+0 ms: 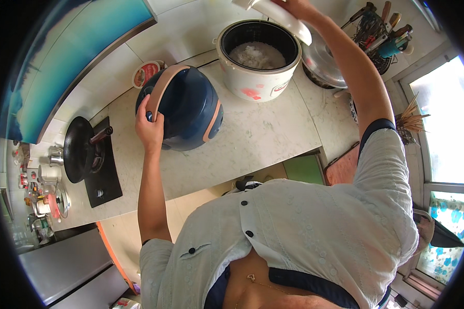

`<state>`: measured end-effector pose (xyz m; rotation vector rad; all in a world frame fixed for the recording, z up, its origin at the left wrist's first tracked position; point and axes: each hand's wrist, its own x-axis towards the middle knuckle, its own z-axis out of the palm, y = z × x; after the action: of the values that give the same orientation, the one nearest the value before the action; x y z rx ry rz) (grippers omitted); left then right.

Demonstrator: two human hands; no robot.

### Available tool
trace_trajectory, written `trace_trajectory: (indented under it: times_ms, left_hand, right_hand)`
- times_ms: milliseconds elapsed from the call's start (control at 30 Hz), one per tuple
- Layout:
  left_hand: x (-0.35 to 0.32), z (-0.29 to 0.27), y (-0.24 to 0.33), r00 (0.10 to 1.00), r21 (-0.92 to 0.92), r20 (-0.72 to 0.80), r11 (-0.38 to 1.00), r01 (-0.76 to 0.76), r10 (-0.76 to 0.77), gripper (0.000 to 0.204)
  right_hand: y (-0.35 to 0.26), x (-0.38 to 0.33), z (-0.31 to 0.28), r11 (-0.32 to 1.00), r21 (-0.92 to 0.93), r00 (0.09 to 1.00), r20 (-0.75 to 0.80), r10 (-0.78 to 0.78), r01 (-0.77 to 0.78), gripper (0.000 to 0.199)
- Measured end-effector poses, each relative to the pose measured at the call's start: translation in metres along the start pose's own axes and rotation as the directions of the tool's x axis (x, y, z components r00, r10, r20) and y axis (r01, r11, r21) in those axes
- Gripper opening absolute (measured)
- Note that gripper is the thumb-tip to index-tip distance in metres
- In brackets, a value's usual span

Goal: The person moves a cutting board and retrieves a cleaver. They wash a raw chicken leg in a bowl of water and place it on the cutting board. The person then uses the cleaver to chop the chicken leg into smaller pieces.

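Observation:
My left hand is closed round the copper-coloured carrying handle of a dark blue, rounded rice cooker standing on the counter. At the top edge of the view, my right hand grips a white lid, partly cut off by the frame. That lid is tilted up above a white rice cooker with red markings. Inside its dark inner pot lies white cooked rice. The blue cooker is left of the white one, with a gap of counter between them.
A pale marble-patterned counter runs along the tiled wall. A black wok sits on the hob at left. Beyond the white cooker are a metal-lidded pan and a utensil rack. A round tub stands behind the blue cooker.

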<state>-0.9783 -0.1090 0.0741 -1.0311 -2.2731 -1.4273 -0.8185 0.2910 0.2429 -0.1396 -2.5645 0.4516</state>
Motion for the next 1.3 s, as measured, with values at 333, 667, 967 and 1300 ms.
trace_trajectory:
  times_ms: [333, 667, 967, 1300]
  left_hand:
    - [-0.002, 0.001, 0.001, 1.0, 0.054, -0.023, 0.998, 0.012, -0.01, 0.044]
    - [-0.005, 0.009, 0.005, 0.992, -0.067, -0.089, 0.995, 0.079, -0.084, 0.044]
    - [0.008, 0.035, 0.015, 0.977, 0.033, -0.17, 0.99, 0.135, -0.128, 0.038]
    - [0.0, 0.036, 0.01, 0.992, 0.009, -0.128, 1.0, -0.014, 0.015, 0.042]
  right_hand:
    - [0.017, -0.015, 0.051, 0.93, -0.366, 0.996, 0.074, 0.043, -0.013, 0.039]
    - [-0.007, -0.063, 0.125, 0.791, -0.587, 0.982, 0.042, -0.182, 0.172, 0.039]
    - [-0.089, -0.13, 0.131, 0.976, -0.188, 0.944, -0.286, -0.161, 0.11, 0.043]
    - [-0.203, -0.486, 0.097, 0.71, -0.123, 0.721, -0.104, 0.685, -0.693, 0.031]
